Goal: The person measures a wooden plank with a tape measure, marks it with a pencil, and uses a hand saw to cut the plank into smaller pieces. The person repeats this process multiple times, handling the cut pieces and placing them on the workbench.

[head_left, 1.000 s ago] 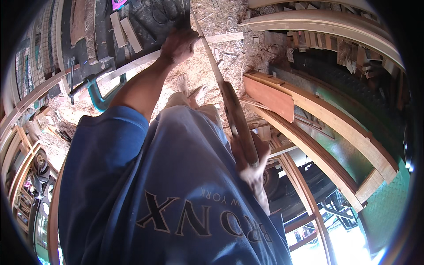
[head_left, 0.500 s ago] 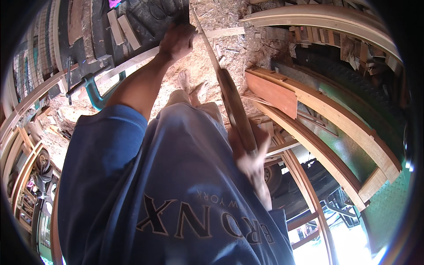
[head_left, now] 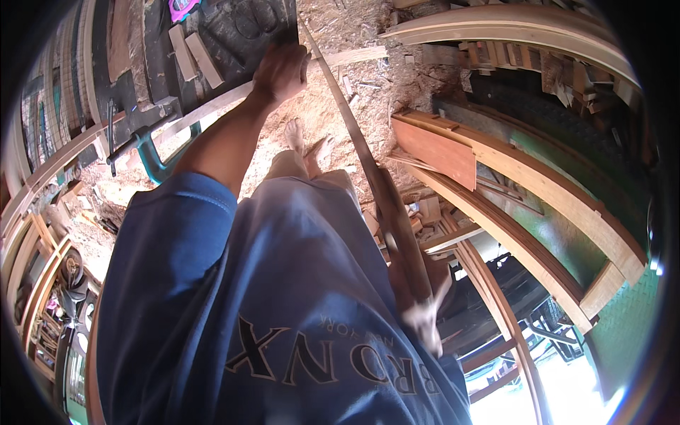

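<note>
My right hand (head_left: 423, 287) is wrapped around the thick wooden handle of a long handsaw (head_left: 350, 120), low at my right side. Its thin blade is seen nearly edge-on and runs forward to the end of the dark workbench (head_left: 234, 35); the teeth do not show. At that bench edge, just left of the blade, my left hand (head_left: 282, 71) is closed with curled fingers. What it grips or presses is hidden in shadow. A teal C-clamp (head_left: 150, 156) sits on the bench edge beside my left forearm.
Two short wood strips (head_left: 194, 57) and a pink tape measure (head_left: 183, 8) lie on the bench. Curved timber frames (head_left: 531, 170) stand at the right, with a reddish board (head_left: 435, 150) against them. Sawdust and offcuts cover the floor (head_left: 354, 78) around my bare feet.
My right hand has drawn the handsaw back toward my lower right, and the handle now sits farther from the bench. My left hand stays at the bench edge.
</note>
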Motion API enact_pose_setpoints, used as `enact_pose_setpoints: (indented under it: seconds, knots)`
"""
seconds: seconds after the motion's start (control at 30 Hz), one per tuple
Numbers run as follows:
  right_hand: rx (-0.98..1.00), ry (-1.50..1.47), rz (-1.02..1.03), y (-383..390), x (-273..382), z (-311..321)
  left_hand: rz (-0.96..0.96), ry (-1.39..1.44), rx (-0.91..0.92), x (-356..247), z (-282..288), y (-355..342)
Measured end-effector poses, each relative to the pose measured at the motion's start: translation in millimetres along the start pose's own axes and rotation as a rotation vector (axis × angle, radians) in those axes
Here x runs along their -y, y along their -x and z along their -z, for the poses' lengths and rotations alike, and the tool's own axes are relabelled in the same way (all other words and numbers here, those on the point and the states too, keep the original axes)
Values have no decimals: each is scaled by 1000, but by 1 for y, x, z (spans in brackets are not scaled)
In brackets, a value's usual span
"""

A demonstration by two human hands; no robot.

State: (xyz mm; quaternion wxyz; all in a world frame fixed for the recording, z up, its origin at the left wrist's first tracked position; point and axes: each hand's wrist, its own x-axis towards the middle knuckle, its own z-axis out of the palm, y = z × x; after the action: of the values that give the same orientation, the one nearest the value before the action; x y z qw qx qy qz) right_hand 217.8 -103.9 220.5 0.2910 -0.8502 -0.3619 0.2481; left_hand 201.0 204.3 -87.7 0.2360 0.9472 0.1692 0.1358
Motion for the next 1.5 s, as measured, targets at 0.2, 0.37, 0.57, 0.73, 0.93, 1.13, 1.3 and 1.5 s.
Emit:
enact_pose_setpoints:
  seconds: [0.2,0.37,0.57,0.73,0.93,1.13,1.3,1.5]
  knots:
    - [-43,-437,-225,-82,-2,-53,-4,7,-96,-6,2,0]
    - [-18,-43,-210,36,9,-1,143,-55,138,-10,7,-2]
    - [17,41,-106,44,16,14,85,-96,105,-9,7,-2]
    - [-37,-541,-257,-80,-1,-62,6,9,-10,-5,2,-1]
    - [-19,-83,-184,17,6,-22,41,-143,91,-7,-1,-2]
    - [-44,5,-67,57,25,5,-70,-146,-6,-3,-3,2]
    - [-14,-330,-311,-72,-6,-66,-112,-98,-75,3,-7,1]
    - [-20,-329,-396,-52,2,-54,-154,-161,-96,1,-6,0]
